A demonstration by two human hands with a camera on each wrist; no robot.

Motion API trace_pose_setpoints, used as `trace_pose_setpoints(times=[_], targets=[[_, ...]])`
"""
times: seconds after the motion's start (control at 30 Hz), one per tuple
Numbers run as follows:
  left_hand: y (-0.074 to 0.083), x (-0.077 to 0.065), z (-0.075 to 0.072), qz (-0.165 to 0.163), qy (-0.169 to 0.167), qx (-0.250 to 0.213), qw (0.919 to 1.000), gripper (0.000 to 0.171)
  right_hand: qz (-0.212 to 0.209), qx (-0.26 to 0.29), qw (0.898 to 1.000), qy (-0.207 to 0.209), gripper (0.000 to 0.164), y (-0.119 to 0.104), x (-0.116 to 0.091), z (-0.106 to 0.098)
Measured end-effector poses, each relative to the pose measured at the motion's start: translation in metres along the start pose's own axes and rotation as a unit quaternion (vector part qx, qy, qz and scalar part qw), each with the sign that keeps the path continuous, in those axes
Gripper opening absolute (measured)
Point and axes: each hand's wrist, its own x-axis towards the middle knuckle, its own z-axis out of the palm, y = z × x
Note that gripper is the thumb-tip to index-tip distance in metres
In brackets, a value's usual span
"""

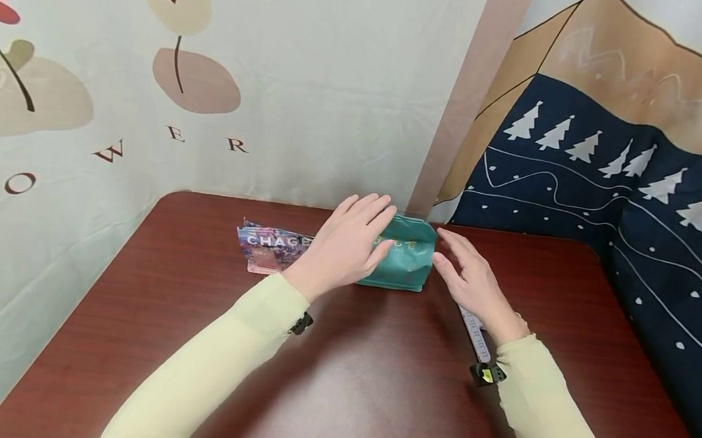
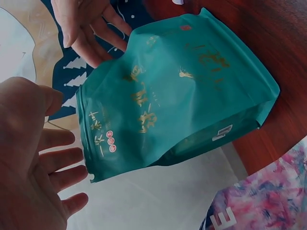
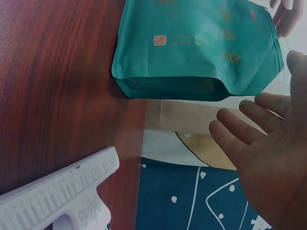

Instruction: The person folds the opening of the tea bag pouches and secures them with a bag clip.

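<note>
An upright green pouch (image 1: 403, 259) with gold lettering stands near the table's back edge, between my two hands. Across its upper left part in the head view lies my left hand (image 1: 348, 243), fingers extended. In the left wrist view those fingers (image 2: 62, 158) are straight beside the pouch's top edge, gripping nothing. My right hand (image 1: 472, 280) is at the pouch's right side, its fingers loosely bent and holding nothing; the right wrist view shows the fingertips (image 3: 225, 125) close to the pouch's side. Whether either hand touches the pouch, I cannot tell.
Left of the green pouch stands a pink and purple patterned packet (image 1: 268, 250), partly hidden by my left hand. A pale lavender bar-shaped tool (image 3: 62, 189) with printed marks lies on the dark red table (image 1: 366, 390) beneath my right forearm. Printed cloths hang behind and at the right.
</note>
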Motion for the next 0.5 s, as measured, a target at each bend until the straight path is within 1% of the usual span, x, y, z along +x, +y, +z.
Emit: trace_pose_setpoints(times=[0.27,0.37,0.5], targets=[[0.001,0.011,0.007,0.002,-0.002,0.015,0.9999,0.049,-0.008,0.02,1.0,0.005,0.054,-0.001,0.005,0.004],[0.002,0.016,0.01,0.002,-0.005,0.019,0.9998,0.047,-0.014,0.017,1.0,0.012,0.053,-0.001,0.008,0.005],[0.003,0.022,0.013,0.003,-0.017,0.017,0.9997,0.046,-0.016,0.011,1.0,0.021,0.051,0.0,0.01,0.007]])
